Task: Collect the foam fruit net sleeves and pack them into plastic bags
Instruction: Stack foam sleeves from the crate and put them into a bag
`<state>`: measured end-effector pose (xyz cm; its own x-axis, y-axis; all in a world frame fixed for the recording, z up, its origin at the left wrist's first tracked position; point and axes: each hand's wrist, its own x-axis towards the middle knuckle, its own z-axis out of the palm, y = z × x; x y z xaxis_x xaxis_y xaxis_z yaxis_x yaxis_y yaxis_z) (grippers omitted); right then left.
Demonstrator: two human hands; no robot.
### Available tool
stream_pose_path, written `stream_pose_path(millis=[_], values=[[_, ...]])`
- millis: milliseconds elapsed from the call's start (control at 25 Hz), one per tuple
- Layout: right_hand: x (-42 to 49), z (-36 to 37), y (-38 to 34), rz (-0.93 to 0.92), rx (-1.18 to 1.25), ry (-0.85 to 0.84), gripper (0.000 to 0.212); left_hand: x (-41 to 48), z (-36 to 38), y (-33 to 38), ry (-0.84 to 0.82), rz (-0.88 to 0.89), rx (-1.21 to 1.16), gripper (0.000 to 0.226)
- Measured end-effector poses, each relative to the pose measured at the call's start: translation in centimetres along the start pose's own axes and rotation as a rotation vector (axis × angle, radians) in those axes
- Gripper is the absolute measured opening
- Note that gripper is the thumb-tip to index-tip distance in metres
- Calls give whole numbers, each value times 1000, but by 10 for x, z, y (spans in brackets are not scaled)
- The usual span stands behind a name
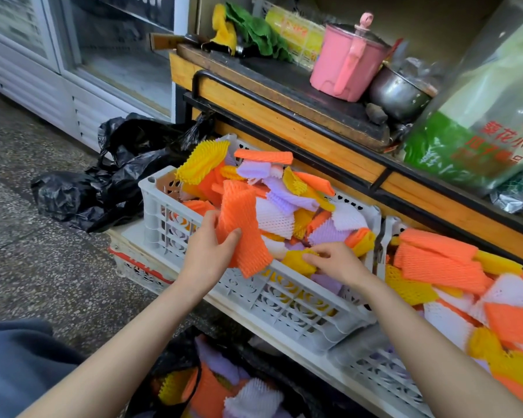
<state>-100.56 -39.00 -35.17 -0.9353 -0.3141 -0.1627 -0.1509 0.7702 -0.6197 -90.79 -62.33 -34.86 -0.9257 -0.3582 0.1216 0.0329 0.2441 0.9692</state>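
Observation:
A white plastic crate is heaped with orange, yellow, purple and white foam net sleeves. My left hand grips a small stack of orange sleeves above the crate's front rim. My right hand pinches a yellow sleeve lying in the crate near its front edge. Below, between my arms, a black plastic bag stands open with several sleeves inside it. A second crate at the right holds more sleeves.
Crumpled black plastic bags lie on the speckled floor left of the crate. Behind runs a wooden counter with a pink pot, a metal pot and a large green-and-clear bag. A glass-door fridge stands at far left.

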Motion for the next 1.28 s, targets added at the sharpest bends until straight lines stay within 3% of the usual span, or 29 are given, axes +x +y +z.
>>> stream_pose_path(millis=[160, 240, 320, 480, 600, 760, 880, 960, 1040, 1160, 1280], values=[[-16, -31, -19, -61, 27, 324, 20, 0, 6, 5, 27, -49, 76, 26], [-34, -40, -37, -166, 53, 534, 17, 1, 17, 11, -22, -68, 52, 27], [-54, -36, -52, -308, 83, 614, 7, 2, 31, 15, -95, -99, -28, 25], [-81, -6, -54, -430, 28, 368, 14, -6, 54, 32, -210, -305, -452, 25], [-90, 3, -41, -495, 1, 316, 32, -8, 58, 41, -302, -398, -772, 30], [-98, 7, -31, -627, -32, 380, 23, -14, 67, 44, -280, -356, -718, 36], [-102, 5, -26, -685, -34, 298, 22, -17, 74, 42, -149, -317, -587, 28], [-100, -2, -22, -607, 14, 241, 21, -14, 72, 36, -85, -262, -540, 36], [-87, -15, -8, -472, 62, 340, 24, -9, 65, 31, -49, -213, -502, 46], [-46, -41, 25, -162, -56, 510, 45, -3, 56, 27, 4, -183, -452, 53], [-13, -54, 55, 84, -184, 380, 66, -1, 52, 20, 24, -200, -428, 59]])
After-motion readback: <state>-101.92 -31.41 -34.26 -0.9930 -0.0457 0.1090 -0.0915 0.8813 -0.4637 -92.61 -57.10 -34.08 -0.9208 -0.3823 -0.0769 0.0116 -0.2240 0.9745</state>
